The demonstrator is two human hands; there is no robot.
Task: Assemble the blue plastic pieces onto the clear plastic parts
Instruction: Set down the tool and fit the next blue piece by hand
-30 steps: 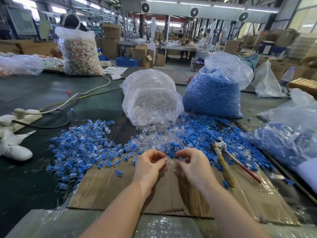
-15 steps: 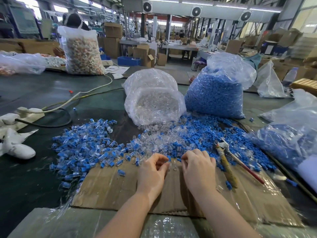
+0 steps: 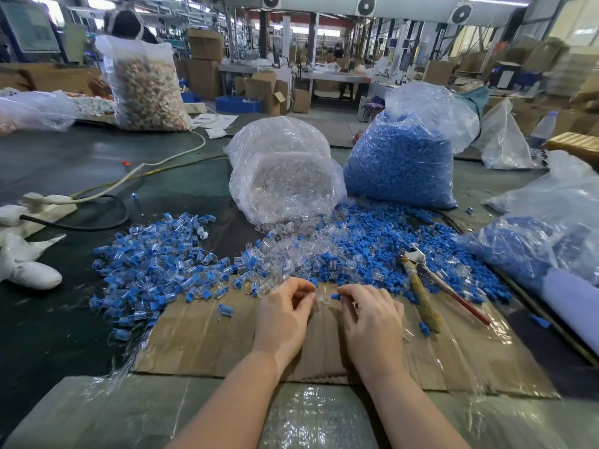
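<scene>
Near counter edge, over cardboard (image 3: pixel 201 345): my left hand (image 3: pixel 282 314) pinches clear part (image 3: pixel 321 296), right hand (image 3: pixel 369 314) pinches blue piece (image 3: pixel 334 297); I align squarely, then press.

Left hand (image 3: pixel 285 311): curled over the flat brown cardboard sheet (image 3: pixel 207 345), pinching a small clear plastic part (image 3: pixel 319 296) at the fingertips.
Right hand (image 3: pixel 369 314): just beside, pinching a small blue plastic piece (image 3: pixel 335 296) close to that clear part.
Beyond the hands: loose heap of clear plastic parts (image 3: pixel 291 254), loose heap of blue plastic pieces (image 3: pixel 372 241).
Left of cardboard: spread of joined blue-and-clear pieces (image 3: pixel 155 267).
Behind: transparent bag of clear parts (image 3: pixel 285 173), transparent bag of blue pieces (image 3: pixel 405 160).
Right: tape-wrapped pliers (image 3: pixel 421 286) lying on the cardboard's edge.
</scene>
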